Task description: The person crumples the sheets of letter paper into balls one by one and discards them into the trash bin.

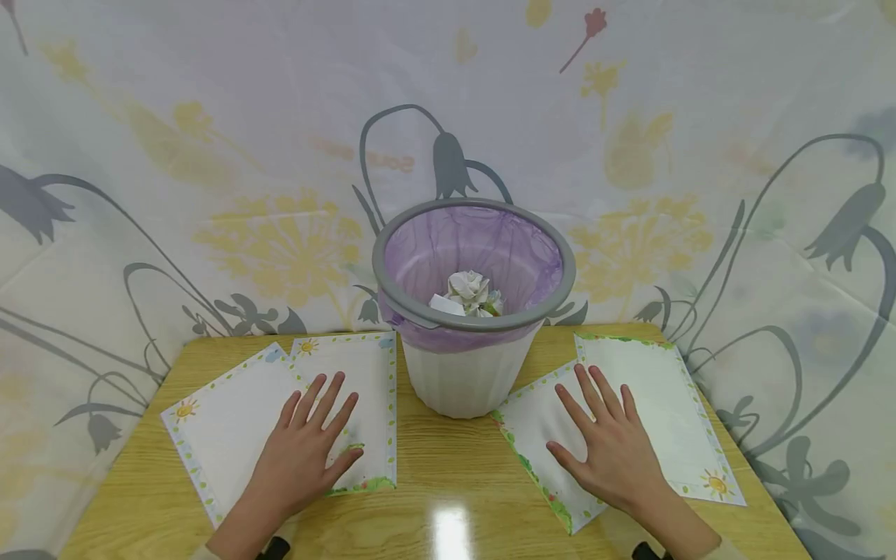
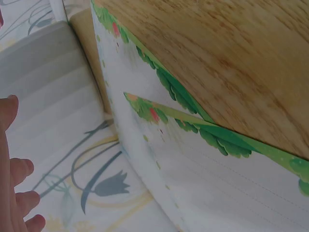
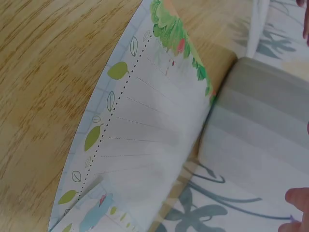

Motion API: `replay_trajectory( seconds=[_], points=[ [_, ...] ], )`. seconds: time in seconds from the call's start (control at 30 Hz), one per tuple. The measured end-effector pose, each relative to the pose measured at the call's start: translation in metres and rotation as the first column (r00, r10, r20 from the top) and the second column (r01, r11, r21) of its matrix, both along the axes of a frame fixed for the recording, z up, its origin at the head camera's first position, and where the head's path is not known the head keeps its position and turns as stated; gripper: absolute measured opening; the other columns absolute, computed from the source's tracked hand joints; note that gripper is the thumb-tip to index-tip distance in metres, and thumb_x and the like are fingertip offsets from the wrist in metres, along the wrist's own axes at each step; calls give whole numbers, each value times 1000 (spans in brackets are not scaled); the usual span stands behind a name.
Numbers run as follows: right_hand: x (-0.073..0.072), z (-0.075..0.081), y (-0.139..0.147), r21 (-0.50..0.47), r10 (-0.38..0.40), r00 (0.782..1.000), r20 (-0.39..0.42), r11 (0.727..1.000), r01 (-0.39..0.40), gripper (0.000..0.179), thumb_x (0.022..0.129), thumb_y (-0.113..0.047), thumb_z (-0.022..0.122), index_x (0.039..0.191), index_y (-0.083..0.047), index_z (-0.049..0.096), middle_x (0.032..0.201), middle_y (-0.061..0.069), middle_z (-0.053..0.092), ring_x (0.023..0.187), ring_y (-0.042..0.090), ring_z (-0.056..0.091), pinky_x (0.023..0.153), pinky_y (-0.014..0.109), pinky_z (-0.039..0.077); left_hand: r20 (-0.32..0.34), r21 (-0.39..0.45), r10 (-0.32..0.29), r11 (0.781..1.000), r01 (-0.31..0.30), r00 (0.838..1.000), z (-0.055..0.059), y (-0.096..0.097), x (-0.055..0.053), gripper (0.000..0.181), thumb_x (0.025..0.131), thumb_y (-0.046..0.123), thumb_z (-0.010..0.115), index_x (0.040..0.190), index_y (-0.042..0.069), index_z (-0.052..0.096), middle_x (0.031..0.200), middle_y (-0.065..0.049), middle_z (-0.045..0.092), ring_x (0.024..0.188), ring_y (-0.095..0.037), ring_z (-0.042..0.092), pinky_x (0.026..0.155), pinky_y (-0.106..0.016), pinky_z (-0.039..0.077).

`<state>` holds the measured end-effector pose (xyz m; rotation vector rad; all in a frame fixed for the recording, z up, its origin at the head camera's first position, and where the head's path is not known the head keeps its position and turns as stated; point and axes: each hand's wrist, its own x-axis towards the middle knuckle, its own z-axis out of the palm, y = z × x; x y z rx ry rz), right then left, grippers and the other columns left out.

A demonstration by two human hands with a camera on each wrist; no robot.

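Note:
My left hand [image 1: 297,455], fingers spread and palm down, is over two overlapping sheets of decorated paper [image 1: 238,412] on the left of the table. My right hand [image 1: 612,451] is spread the same way over two more sheets [image 1: 675,420] on the right. Neither hand holds anything. Leaves, green bushes and a small sun border the sheets; faint dotted lines show on the paper [image 2: 217,183] in the left wrist view. Between the hands, farther back, stands a white bin [image 1: 465,381] with a grey rim and a purple liner [image 1: 476,233]. Crumpled paper [image 1: 467,288] lies inside it.
The wooden table [image 1: 448,467] has its back edge just behind the bin. A pale curtain [image 1: 280,117] with grey and yellow flower prints hangs behind and along both sides. Dark bands [image 1: 276,548] show at the wrists.

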<state>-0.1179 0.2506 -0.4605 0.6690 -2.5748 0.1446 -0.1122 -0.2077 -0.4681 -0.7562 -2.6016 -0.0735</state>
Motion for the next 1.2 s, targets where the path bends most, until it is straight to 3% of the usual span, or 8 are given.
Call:
replay_trajectory(
  seconds=[0.27,0.43,0.53,0.63,0.73,0.93,1.03,1.2],
  points=[
    [0,-3,3,-58,-58,994,95,996,64,68,92,-54,62,142,-9,56,159,17,32,145,37,28,107,66,29,25,-12,-21,1000,21,999,-4,9,-4,70,101,63,37,146,11,52,158,-15,34,144,-36,29,112,-56,26],
    [0,-5,8,-114,-109,980,165,985,129,60,92,-44,68,137,-5,60,146,20,49,137,38,41,105,64,34,68,7,-33,999,33,997,-5,16,-4,59,97,51,58,141,11,58,149,-13,48,134,-33,46,104,-52,42],
    [2,-6,14,-160,-143,964,225,970,181,55,93,-39,69,135,-4,61,142,22,52,131,41,46,98,65,41,79,53,-46,998,42,996,-7,19,-4,53,92,41,70,135,11,64,140,-10,57,124,-31,56,97,-48,49],
    [3,-8,24,-206,-178,932,316,946,251,53,96,-37,66,136,-3,60,143,24,51,128,46,47,90,66,45,89,113,-64,992,54,994,-11,23,-6,46,89,34,75,129,12,68,131,-7,64,115,-26,62,90,-44,54],
    [4,-12,35,-238,-199,904,377,923,302,53,99,-36,62,138,-1,57,143,27,49,126,49,47,88,67,45,98,163,-81,985,64,992,-15,28,-8,39,89,30,76,124,14,71,122,-3,69,108,-21,65,80,-40,57],
    [4,-17,58,-274,-245,889,388,890,365,50,100,-32,60,135,5,57,138,32,51,120,54,50,86,68,45,95,208,-127,972,105,987,-20,43,-11,28,88,26,77,113,15,74,106,3,73,94,-17,68,63,-34,58],
    [3,-18,69,-267,-279,875,396,877,400,50,100,-30,60,134,6,57,137,34,50,118,56,50,83,68,46,110,208,-149,970,124,983,-22,51,-11,25,88,24,77,110,14,74,103,2,74,91,-16,68,60,-33,57],
    [3,-19,87,-263,-319,862,394,859,439,51,101,-32,58,133,7,56,134,35,52,112,57,53,78,66,47,195,197,-174,971,135,965,-22,65,-10,21,90,23,74,109,14,74,105,2,73,92,-17,68,61,-33,57]
  ],
)
